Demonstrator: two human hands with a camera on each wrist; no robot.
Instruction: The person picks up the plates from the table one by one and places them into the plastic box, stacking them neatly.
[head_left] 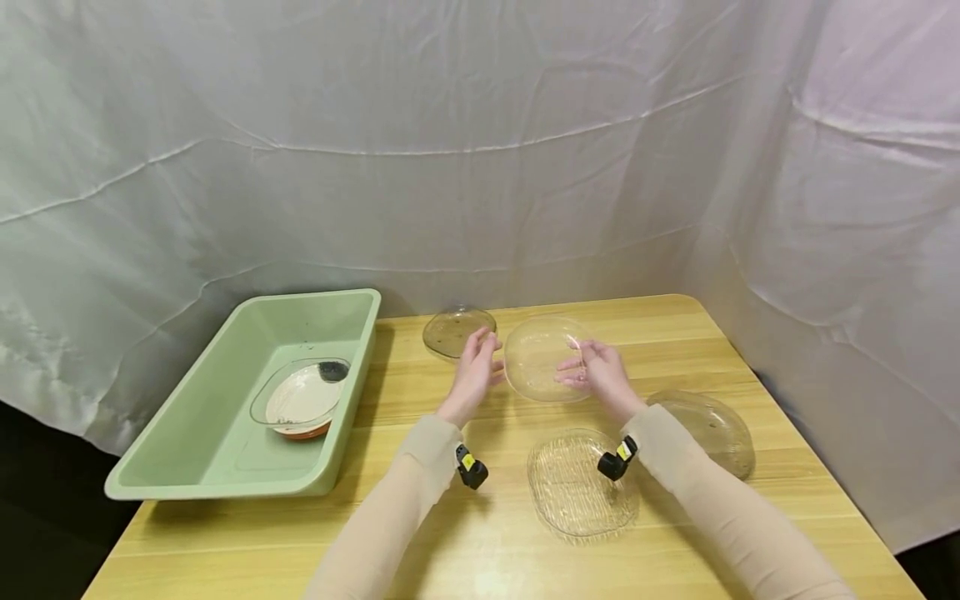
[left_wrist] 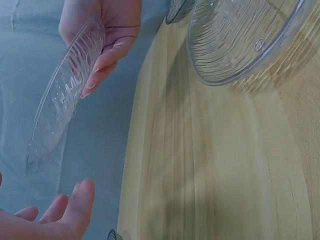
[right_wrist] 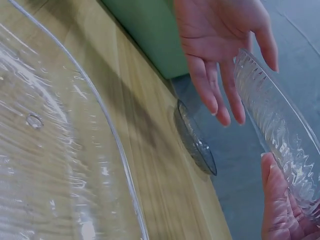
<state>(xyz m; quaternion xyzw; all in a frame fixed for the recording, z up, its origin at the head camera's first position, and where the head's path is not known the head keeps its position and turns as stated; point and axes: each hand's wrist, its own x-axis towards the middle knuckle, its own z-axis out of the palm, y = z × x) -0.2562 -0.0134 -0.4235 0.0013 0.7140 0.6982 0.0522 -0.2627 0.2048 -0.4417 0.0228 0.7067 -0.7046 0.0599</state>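
My right hand [head_left: 606,377] grips a clear ribbed glass plate [head_left: 536,362] by its right edge, holding it tilted above the table. In the left wrist view that plate [left_wrist: 59,107] appears nearly edge-on, with the right hand's fingers bent around its upper end. My left hand [head_left: 472,373] is at the plate's left side, fingers spread and nothing held. From the right wrist, the left hand's palm [right_wrist: 215,35] shows facing the plate [right_wrist: 280,125], with fingertips near its rim. Below, a second clear ribbed plate [head_left: 573,492] lies on the table.
A smoky-tinted plate [head_left: 452,331] lies at the table's back edge, behind my left hand. Another tinted plate [head_left: 712,429] lies under my right forearm's far side. On the left stands a green tub [head_left: 225,487] containing a clear glass dish [head_left: 258,406] and a cream-coloured dish [head_left: 300,396].
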